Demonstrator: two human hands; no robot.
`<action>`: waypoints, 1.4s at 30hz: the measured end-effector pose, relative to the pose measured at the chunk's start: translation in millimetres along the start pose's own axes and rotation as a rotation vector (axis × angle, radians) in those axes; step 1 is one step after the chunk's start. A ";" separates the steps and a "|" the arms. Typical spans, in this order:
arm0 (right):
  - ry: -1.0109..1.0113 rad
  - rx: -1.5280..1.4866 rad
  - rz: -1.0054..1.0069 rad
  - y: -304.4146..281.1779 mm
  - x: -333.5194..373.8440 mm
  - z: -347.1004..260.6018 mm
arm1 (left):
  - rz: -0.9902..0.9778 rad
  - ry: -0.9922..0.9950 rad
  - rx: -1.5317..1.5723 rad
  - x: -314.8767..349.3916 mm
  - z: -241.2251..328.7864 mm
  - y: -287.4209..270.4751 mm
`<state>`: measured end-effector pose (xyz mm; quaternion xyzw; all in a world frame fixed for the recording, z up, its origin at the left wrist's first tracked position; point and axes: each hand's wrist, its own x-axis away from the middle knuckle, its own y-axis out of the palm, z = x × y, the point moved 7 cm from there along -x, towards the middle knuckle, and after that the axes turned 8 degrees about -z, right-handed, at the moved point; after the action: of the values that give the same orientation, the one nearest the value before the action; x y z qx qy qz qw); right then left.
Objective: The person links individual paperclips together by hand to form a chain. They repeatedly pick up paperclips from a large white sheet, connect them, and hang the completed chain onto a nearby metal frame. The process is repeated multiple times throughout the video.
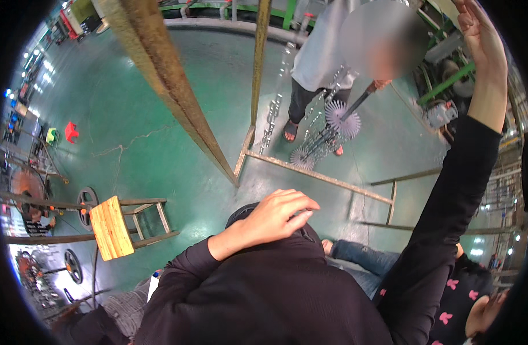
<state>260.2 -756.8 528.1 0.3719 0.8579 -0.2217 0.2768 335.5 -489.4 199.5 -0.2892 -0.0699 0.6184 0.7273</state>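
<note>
1. The left hand lies on dark clothing, fingers loosely extended.
2. The right hand is raised; its grip cannot be told.
3. The metal frame stands beyond the left hand.

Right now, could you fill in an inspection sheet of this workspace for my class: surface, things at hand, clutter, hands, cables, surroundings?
Surface: green floor with a pale crack.
Things at hand: a rusty metal frame stands ahead.
Clutter: wood-topped stool and small red stool, both at left.
Hands: left hand before the body, nothing seen in it; right hand raised at the picture's edge, grip unclear.
Cables: a dark line by the wood-topped stool may be a cord; cannot tell.
Surroundings: a co-worker holding a dark rod near spiked discs; green machinery behind.
</note>
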 end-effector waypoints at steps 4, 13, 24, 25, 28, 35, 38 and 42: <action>0.121 -0.027 0.105 -36.8 82.0 59.5 | -0.153 -0.172 -0.034 20.3 -36.6 14.9; 0.872 0.110 0.506 24.7 494.0 293.7 | -0.454 -0.167 -0.262 -3.0 -49.1 43.2; 1.667 -0.154 1.253 137.8 862.1 241.7 | -0.930 0.153 -0.440 -17.7 -38.0 120.0; 1.648 -0.161 1.284 141.5 869.8 235.7 | -0.947 0.192 -0.434 -18.1 -35.0 125.3; 1.603 -0.178 1.321 164.9 880.0 225.2 | -0.961 0.249 -0.415 -18.7 -31.9 133.3; 1.775 -0.328 1.234 244.5 885.5 207.8 | -1.030 0.282 -0.481 -5.3 -37.7 133.4; 1.737 -0.292 1.258 247.6 893.2 211.3 | -1.039 0.306 -0.465 -0.3 -42.9 132.0; 1.649 -0.209 1.239 239.6 865.4 216.0 | -1.047 0.316 -0.456 3.7 -48.6 125.5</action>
<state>15.9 -287.7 -228.9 0.7583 0.4541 0.3587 -0.3002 250.9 -493.7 94.9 -0.4538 -0.2253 0.0961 0.8568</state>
